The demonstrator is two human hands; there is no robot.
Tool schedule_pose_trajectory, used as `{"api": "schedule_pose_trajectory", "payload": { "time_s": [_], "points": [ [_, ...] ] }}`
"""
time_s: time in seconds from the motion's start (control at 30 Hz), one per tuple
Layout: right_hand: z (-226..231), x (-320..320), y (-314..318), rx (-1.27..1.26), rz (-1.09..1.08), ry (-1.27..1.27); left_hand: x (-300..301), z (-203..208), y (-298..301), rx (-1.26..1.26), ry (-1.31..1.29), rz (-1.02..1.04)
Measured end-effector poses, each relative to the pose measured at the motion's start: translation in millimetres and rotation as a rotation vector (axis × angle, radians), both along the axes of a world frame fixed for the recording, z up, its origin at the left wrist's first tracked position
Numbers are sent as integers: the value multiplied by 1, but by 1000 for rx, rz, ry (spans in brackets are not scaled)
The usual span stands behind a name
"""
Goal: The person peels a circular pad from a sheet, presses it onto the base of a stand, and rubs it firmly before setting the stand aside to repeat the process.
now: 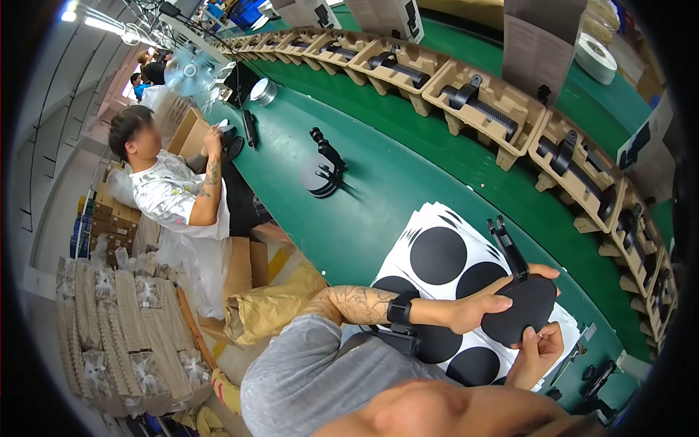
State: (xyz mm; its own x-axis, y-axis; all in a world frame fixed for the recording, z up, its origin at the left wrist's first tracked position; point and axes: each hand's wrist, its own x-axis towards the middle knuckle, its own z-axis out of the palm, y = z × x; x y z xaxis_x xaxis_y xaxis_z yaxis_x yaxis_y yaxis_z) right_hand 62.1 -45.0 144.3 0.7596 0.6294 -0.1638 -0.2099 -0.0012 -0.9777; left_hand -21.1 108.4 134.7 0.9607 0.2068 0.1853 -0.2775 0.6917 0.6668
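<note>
Disc (518,312) of matte black, with a black bracket (507,249), is clasped by the partly closed left hand (475,311); its near edge is pinched by the right hand (536,353). White, black-circled sheets (438,255) are spread beneath on the green counter (393,204).

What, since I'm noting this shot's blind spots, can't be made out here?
All in the head view:
Black disc: its far side, turned from the camera.
Left hand: some fingers, behind the disc.
Sheets with black circles: partly covered by the left forearm and the disc.
Fan: its blades, blurred.
Far trays: contents, too small to tell.
</note>
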Motion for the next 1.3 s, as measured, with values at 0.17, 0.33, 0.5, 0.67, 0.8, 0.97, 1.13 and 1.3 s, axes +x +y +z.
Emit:
{"api": "schedule_pose_trajectory", "payload": {
  "time_s": [0.17,0.33,0.5,0.67,0.8,0.97,1.13,1.3],
  "points": [
    [-1,4,4,-49,-12,-19,4,0,6,-50,31,-54],
    [-5,7,10,-115,-19,-22,1,-7,8,106,-25,-24],
    [-2,7,13,-187,5,-25,0,-16,7,193,-50,-2],
    [-9,3,17,-176,-16,-39,-2,-20,12,405,-73,81],
    [-14,0,23,-224,-53,-109,-2,-25,18,293,-93,44],
    [-24,19,6,-389,37,-323,-3,-12,26,-44,-103,-65],
    [-19,-1,27,-80,-104,-628,-8,-12,27,-232,-94,-40],
    [0,-17,27,-12,123,-1245,-16,-15,18,-255,3,140]
  ]
}}
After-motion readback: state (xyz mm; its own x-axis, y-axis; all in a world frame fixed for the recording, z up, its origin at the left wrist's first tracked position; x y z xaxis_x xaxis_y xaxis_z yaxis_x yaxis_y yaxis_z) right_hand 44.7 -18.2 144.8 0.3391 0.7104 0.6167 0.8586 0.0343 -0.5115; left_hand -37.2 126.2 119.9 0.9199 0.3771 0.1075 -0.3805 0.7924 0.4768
